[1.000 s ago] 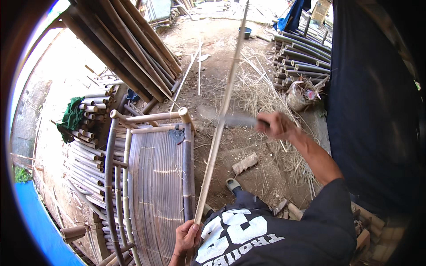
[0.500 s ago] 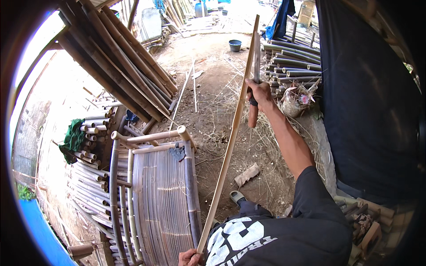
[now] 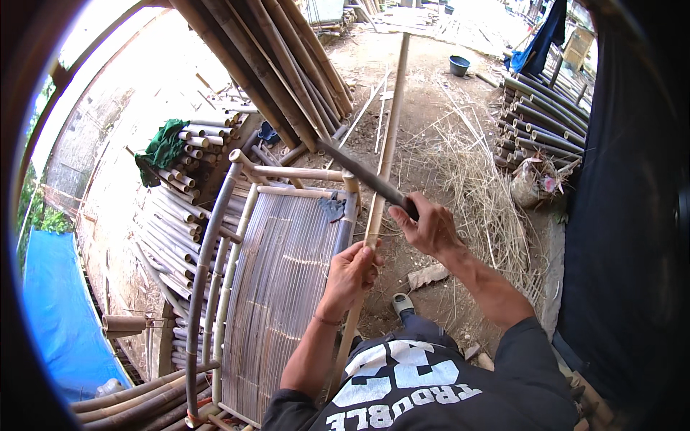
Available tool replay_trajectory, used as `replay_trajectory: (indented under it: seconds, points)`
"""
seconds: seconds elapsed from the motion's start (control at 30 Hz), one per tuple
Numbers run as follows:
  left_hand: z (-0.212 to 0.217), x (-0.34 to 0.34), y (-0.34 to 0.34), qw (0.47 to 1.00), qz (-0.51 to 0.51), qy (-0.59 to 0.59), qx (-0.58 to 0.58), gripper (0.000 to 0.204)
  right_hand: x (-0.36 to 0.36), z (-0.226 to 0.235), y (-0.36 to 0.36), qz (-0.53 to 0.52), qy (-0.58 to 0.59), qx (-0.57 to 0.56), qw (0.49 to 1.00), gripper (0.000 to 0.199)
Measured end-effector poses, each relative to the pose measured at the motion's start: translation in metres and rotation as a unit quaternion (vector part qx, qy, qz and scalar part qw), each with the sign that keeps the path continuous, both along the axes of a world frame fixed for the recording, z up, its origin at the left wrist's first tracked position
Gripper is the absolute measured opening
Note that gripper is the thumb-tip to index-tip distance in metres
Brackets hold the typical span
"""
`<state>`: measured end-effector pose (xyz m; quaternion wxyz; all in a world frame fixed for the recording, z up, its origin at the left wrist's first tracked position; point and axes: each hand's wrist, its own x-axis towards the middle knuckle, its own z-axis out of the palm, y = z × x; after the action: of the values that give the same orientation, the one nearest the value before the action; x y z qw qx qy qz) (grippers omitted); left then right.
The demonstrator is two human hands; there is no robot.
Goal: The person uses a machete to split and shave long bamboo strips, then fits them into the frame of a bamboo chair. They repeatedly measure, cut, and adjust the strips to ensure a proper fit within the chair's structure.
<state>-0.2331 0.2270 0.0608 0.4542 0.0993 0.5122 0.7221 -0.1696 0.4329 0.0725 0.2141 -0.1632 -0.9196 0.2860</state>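
Observation:
A long, narrow bamboo strip [image 3: 394,108] slants away from beside my body toward the far ground. My left hand [image 3: 350,274] is closed around it near its middle, just in front of my chest. My right hand [image 3: 431,228] grips a machete [image 3: 359,172], its dark blade pointing to the far left. That blade crosses over the strip a little beyond my left hand; whether the two touch I cannot tell. My right fingers hide most of the machete's handle.
A bamboo bench [image 3: 277,287] with a grey rag [image 3: 332,208] stands at my left. Bamboo poles [image 3: 266,57] lean beyond it, and cut poles [image 3: 539,122] are stacked at right. Shavings [image 3: 478,172] litter the dirt. A bucket [image 3: 459,66] sits farther off; a dark sheet [image 3: 618,215] hangs at right.
My left hand has shifted from the strip's near end up to its middle. The machete, upright alongside the strip before, has come nearer and swung leftward across it. The view has turned left.

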Motion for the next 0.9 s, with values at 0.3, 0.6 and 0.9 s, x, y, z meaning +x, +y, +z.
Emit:
replay_trajectory:
  seconds: [0.3,0.6,0.9]
  points:
    - [-0.011,0.041,-0.019,0.961,0.040,0.210,-0.174,0.022,0.007,-0.037,0.015,0.032,-0.014,0.190,0.981,0.062]
    - [-0.008,0.097,-0.099,0.967,0.008,0.177,-0.182,0.016,0.011,-0.031,0.089,-0.017,-0.019,0.187,0.982,0.067]
    - [-0.018,0.144,-0.201,0.947,-0.022,0.221,-0.231,0.020,0.028,-0.011,0.183,-0.087,-0.086,0.175,0.977,0.070]
